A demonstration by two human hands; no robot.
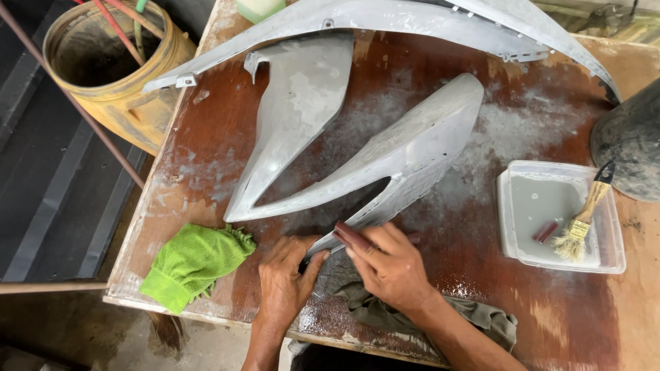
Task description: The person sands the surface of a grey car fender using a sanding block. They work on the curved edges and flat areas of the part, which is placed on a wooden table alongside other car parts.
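A grey, primer-coated curved body panel (405, 148) lies on a wet brown wooden table (550, 323). My left hand (285, 278) presses on the panel's near pointed tip, holding it down. My right hand (388, 264) grips a small dark red piece of sandpaper (352, 235) against the panel's lower edge, near the tip. A grey-brown rag (385, 312) lies under my right wrist.
A green cloth (192, 261) sits at the table's front left. A clear plastic tub (512, 237) of cloudy water holds a paintbrush (584, 220). Another long grey panel (385, 20) spans the far edge. A yellow bucket (113, 69) stands left, a dark object (629, 141) right.
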